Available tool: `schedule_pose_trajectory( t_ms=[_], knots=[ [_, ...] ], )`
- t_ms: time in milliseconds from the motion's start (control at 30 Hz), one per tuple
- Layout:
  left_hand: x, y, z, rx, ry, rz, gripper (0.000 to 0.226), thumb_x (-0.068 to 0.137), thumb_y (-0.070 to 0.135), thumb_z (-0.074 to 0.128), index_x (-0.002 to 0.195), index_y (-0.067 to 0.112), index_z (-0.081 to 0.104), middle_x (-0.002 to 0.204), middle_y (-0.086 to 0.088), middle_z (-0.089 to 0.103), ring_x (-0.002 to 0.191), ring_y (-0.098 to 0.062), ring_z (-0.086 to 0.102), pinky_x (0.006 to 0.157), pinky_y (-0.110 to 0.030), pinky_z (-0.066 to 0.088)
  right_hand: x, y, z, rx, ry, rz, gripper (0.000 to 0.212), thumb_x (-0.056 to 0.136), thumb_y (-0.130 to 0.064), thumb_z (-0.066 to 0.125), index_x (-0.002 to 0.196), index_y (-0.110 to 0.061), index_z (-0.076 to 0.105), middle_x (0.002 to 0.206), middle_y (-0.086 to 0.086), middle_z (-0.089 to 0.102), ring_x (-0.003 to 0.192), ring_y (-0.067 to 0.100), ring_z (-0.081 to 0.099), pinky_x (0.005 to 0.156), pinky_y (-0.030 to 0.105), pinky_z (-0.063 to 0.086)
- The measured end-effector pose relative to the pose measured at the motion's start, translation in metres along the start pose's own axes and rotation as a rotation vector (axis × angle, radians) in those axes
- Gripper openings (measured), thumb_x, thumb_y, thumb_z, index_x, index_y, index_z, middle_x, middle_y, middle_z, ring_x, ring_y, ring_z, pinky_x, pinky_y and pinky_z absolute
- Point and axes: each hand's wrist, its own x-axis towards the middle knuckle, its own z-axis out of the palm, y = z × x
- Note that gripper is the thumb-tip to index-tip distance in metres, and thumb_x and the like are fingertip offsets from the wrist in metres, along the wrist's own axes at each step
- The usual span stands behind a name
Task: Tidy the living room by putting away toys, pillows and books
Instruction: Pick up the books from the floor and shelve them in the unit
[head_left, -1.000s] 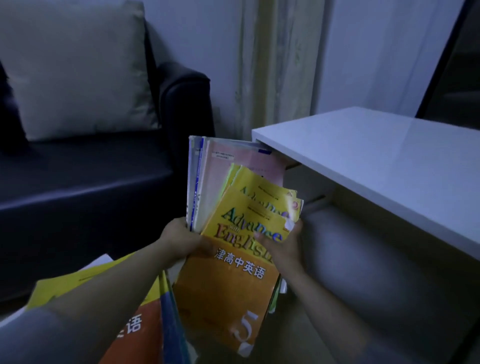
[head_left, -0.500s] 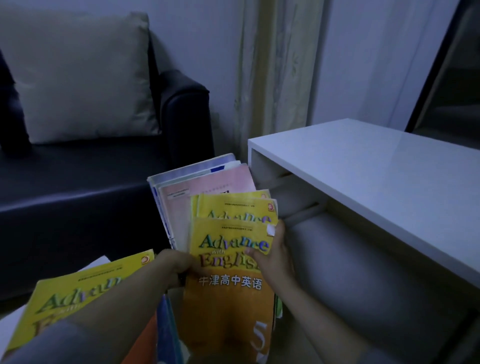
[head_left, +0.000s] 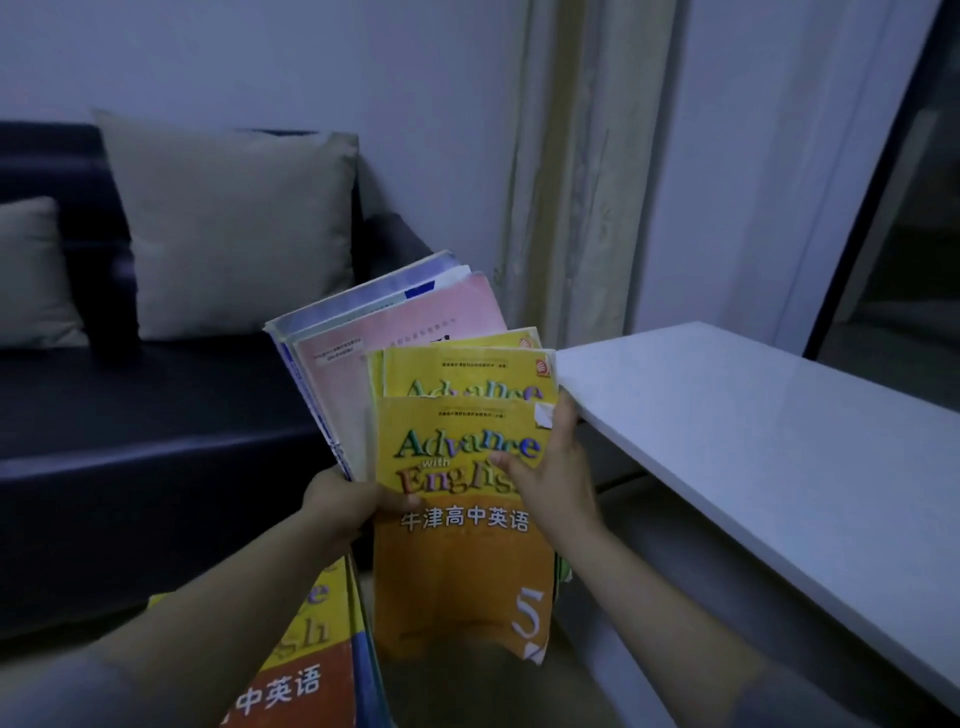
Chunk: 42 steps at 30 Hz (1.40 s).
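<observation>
Books (head_left: 457, 467): fanned stack at mid-frame, left hand (head_left: 343, 504) gripping its 9 o'clock edge, right hand (head_left: 556, 467) its 3 o'clock edge, thumbs on the front cover. In the last second the stack rose from below the white table (head_left: 753, 441) at 3 o'clock to level with its corner, so I judge shelving not done. Fingers behind the stack are hidden, rear titles are covered, and the book pile (head_left: 301, 649) at 7 o'clock is cut off by the arm.

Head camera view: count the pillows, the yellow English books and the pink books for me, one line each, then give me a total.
Pillows: 2
Yellow books: 4 (3 held, 1 at lower left)
Pink books: 1 (held)
Total: 7
</observation>
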Motion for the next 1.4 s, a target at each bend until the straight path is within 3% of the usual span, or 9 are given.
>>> schedule_pose_trajectory(
  t_ms=[133, 367, 667, 800, 900, 1000, 1133, 1267, 1400],
  knots=[
    [-0.020, 0.039, -0.018, -0.055, -0.016, 0.134, 0.058, 0.052, -0.001, 0.087, 0.103, 0.005, 0.062, 0.098, -0.015, 0.070, 0.089, -0.034, 0.067, 0.082, -0.046, 0.055, 0.021, -0.047, -0.016, 0.006, 0.027, -0.078, 0.086, 0.080, -0.026, 0.075, 0.141, -0.033, 0.014, 0.131, -0.004, 0.057, 0.112, 0.011, 0.060, 0.086, 0.038, 0.057],
    [-0.046, 0.128, -0.018, -0.102, -0.065, 0.360, 0.049, 0.057, -0.001, 0.085, 0.098, 0.012, 0.062, 0.098, -0.012, 0.070, 0.089, -0.030, 0.068, 0.081, -0.045, 0.056, 0.066, -0.111, -0.061, 0.010, 0.141, -0.195, 0.092, 0.076, -0.038, 0.077, 0.142, -0.030, 0.013, 0.138, -0.001, 0.053, 0.120, 0.021, 0.056, 0.094, 0.048, 0.051],
    [-0.054, 0.201, 0.056, -0.166, -0.134, 0.555, 0.048, 0.053, 0.004, 0.089, 0.093, 0.014, 0.065, 0.099, -0.011, 0.072, 0.089, -0.030, 0.069, 0.085, -0.047, 0.056, 0.097, -0.155, -0.165, -0.077, 0.299, -0.345, 0.082, 0.078, -0.023, 0.077, 0.137, -0.027, 0.021, 0.121, -0.006, 0.060, 0.098, 0.013, 0.063, 0.079, 0.026, 0.051],
    [-0.060, 0.213, 0.103, -0.145, -0.186, 0.594, 0.053, 0.055, 0.009, 0.089, 0.101, 0.012, 0.064, 0.100, -0.007, 0.071, 0.090, -0.027, 0.069, 0.083, -0.047, 0.057, 0.096, -0.144, -0.212, -0.108, 0.364, -0.325, 0.079, 0.079, -0.019, 0.077, 0.135, -0.029, 0.022, 0.109, -0.015, 0.060, 0.086, -0.003, 0.062, 0.067, 0.008, 0.048],
    [-0.072, 0.214, 0.134, -0.133, -0.231, 0.604, 0.050, 0.060, 0.008, 0.086, 0.103, 0.012, 0.060, 0.095, -0.003, 0.069, 0.078, -0.016, 0.066, 0.062, -0.029, 0.058, 0.094, -0.129, -0.240, -0.112, 0.392, -0.276, 0.079, 0.078, -0.020, 0.077, 0.135, -0.029, 0.022, 0.111, -0.012, 0.062, 0.089, 0.001, 0.065, 0.069, 0.017, 0.053],
    [-0.084, 0.208, 0.167, -0.165, -0.311, 0.570, 0.041, 0.067, 0.001, 0.081, 0.099, 0.011, 0.057, 0.081, 0.004, 0.063, 0.065, -0.007, 0.060, 0.040, -0.014, 0.046, 0.087, -0.109, -0.266, -0.129, 0.410, -0.255, 0.079, 0.078, -0.021, 0.077, 0.135, -0.029, 0.023, 0.110, -0.012, 0.062, 0.089, 0.000, 0.064, 0.065, 0.012, 0.049],
    [-0.083, 0.199, 0.199, -0.096, -0.345, 0.563, 0.044, 0.063, 0.005, 0.086, 0.100, 0.010, 0.063, 0.088, -0.001, 0.069, 0.075, -0.014, 0.067, 0.053, -0.023, 0.053, 0.080, -0.078, -0.287, -0.119, 0.468, -0.226, 0.073, 0.076, -0.024, 0.079, 0.128, -0.028, 0.028, 0.106, -0.017, 0.062, 0.089, 0.003, 0.066, 0.074, 0.030, 0.056],
    [-0.074, 0.198, 0.218, -0.084, -0.371, 0.550, 0.049, 0.061, 0.005, 0.087, 0.106, 0.006, 0.065, 0.098, -0.009, 0.072, 0.084, -0.025, 0.070, 0.069, -0.036, 0.058, 0.075, -0.056, -0.293, -0.040, 0.529, -0.217, 0.061, 0.079, -0.030, 0.075, 0.125, -0.030, 0.034, 0.105, -0.017, 0.063, 0.090, 0.001, 0.065, 0.074, 0.027, 0.055],
    [-0.065, 0.198, 0.217, -0.051, -0.413, 0.548, 0.049, 0.063, 0.009, 0.085, 0.109, 0.009, 0.066, 0.100, -0.007, 0.073, 0.088, -0.024, 0.070, 0.069, -0.032, 0.057, 0.071, -0.038, -0.283, 0.058, 0.570, -0.200, 0.057, 0.083, -0.040, 0.070, 0.128, -0.032, 0.035, 0.110, -0.011, 0.066, 0.096, 0.010, 0.067, 0.081, 0.042, 0.057]
  ],
)
